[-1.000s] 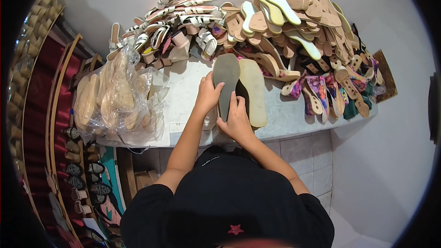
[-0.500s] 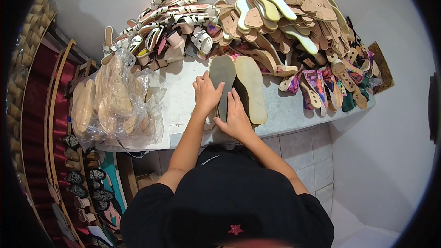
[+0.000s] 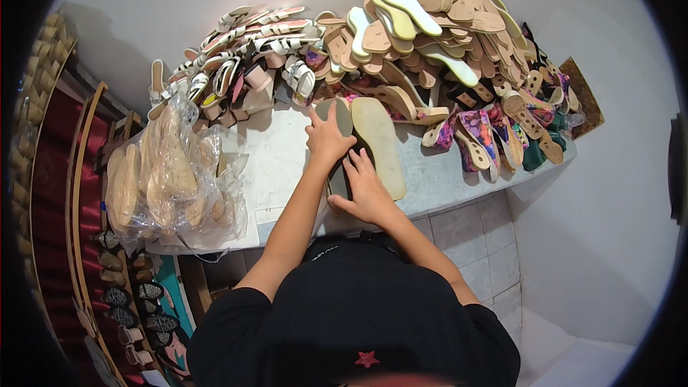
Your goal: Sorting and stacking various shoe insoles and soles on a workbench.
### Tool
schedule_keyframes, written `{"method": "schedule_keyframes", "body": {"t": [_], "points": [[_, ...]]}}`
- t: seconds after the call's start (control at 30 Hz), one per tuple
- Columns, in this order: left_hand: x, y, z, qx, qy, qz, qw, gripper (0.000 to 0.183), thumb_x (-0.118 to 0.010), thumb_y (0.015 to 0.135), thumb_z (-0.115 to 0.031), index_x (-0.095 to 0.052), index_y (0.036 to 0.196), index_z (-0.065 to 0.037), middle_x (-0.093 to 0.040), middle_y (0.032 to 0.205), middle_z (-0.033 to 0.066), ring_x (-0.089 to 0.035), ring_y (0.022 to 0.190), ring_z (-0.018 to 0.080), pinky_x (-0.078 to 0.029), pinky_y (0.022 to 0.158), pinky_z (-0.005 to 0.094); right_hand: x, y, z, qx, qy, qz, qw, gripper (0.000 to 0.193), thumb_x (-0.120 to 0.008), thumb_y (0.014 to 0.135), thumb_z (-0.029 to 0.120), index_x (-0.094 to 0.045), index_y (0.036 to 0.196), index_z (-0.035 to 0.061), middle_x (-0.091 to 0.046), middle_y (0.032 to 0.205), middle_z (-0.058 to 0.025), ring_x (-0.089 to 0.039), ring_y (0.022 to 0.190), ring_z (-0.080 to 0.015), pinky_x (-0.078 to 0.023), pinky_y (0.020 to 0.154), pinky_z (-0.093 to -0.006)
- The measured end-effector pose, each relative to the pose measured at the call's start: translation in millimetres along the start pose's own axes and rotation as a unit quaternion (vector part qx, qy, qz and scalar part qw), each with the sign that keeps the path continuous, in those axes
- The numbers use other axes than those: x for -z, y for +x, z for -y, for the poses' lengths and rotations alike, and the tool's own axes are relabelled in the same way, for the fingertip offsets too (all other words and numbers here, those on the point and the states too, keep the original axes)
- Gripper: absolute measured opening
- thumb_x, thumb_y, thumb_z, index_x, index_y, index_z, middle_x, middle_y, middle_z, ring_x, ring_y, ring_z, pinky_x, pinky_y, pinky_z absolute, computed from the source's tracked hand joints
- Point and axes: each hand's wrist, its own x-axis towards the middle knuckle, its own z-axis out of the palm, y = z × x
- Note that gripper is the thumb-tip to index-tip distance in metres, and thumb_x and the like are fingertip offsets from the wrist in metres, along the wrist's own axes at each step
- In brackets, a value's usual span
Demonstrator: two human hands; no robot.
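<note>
1. The grey sole [image 3: 345, 120] lies on the table [image 3: 279, 147], in front of the person, its rounded broad end toward the wall; the hands cover much of it.
2. The left hand [image 3: 331, 142] rests on top of the grey sole, fingers spread apart and pointing toward its far end, the thumb out to the right.
3. The right hand [image 3: 369, 190] is nearer the person, thumb and fingers apart, the thumb toward the left by the near part of the grey sole. Whether it presses or only touches, I cannot tell.
4. The pale sole [image 3: 380, 147] lies just right of the grey sole, a dark strip showing between them.
5. Beyond them, to the left, is a heap of sandals [image 3: 251, 79], many with white straps.
6. Beyond, to the right, rises a bigger pile of tan insoles [image 3: 494, 43], with pale yellow and white pieces [image 3: 408, 11] on and among them.
7. In front of that pile lie floral wedges [image 3: 476, 129]; a brown board [image 3: 584, 111] stands at the table's right end.
8. On the table's left end sits a clear bag [image 3: 229, 193] with wooden soles [image 3: 172, 165] inside.
9. Farther left, shoes [image 3: 118, 295] stand in rows beside a red cloth [image 3: 54, 172].
10. The person wears a black shirt [image 3: 358, 301].
</note>
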Motion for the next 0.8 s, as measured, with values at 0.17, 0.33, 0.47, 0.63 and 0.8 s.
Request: {"method": "schedule_keyframes", "body": {"t": [0.17,0.33,0.47,0.63,0.8], "points": [[-2,0,0,0.001,0.016,-0.008,1.0,0.092,-0.074,0.054,-0.03,-0.027,0.134,-0.027,-0.02,0.134,0.0219,-0.043,0.103,0.0428,-0.047,0.078,0.0467,33,8,-15,-0.081,-0.069,-0.149,0.983,0.073,-0.067,0.068,0.03,-0.035,0.126,0.0,-0.03,0.129,-0.0286,-0.027,0.121,-0.0454,-0.025,0.1,-0.0491],[-1,-1,-5,-0.007,0.014,-0.013,1.0,0.092,-0.075,0.054,-0.03,-0.029,0.133,-0.026,-0.022,0.133,0.0218,-0.045,0.101,0.0432,-0.047,0.078,0.0457,23,12,-39,-0.296,-0.127,0.041,0.946,0.082,-0.063,0.071,0.042,-0.024,0.136,0.0104,-0.032,0.128,-0.0257,-0.032,0.116,-0.0464,-0.031,0.094,-0.0526],[-2,-2,0,0.0,-0.011,-0.029,1.0,0.092,-0.075,0.054,-0.031,-0.029,0.133,-0.024,-0.022,0.135,0.0215,-0.044,0.104,0.0438,-0.046,0.08,0.0468,17,11,-43,-0.303,0.007,0.038,0.952,0.085,-0.063,0.07,0.043,-0.021,0.137,0.0103,-0.032,0.127,-0.0256,-0.035,0.114,-0.0447,-0.031,0.091,-0.057],[-2,1,11,-0.024,-0.054,-0.048,0.997,0.096,-0.077,0.054,-0.036,-0.026,0.134,-0.018,-0.019,0.136,0.0236,-0.041,0.11,0.0456,-0.042,0.087,0.0482,13,9,-55,-0.241,-0.1,-0.03,0.965,0.082,-0.06,0.073,0.048,-0.024,0.136,0.0097,-0.03,0.127,-0.0287,-0.032,0.117,-0.044,-0.031,0.093,-0.0532],[-3,1,30,-0.052,-0.213,-0.047,0.975,0.101,-0.074,0.059,-0.039,-0.018,0.136,-0.005,-0.019,0.134,0.0298,-0.033,0.119,0.0433,-0.032,0.098,0.0442,20,13,-54,-0.165,-0.02,-0.088,0.982,0.068,-0.057,0.079,0.04,-0.036,0.126,-0.0031,-0.026,0.13,-0.0314,-0.023,0.121,-0.0479,-0.021,0.1,-0.0506]]}}
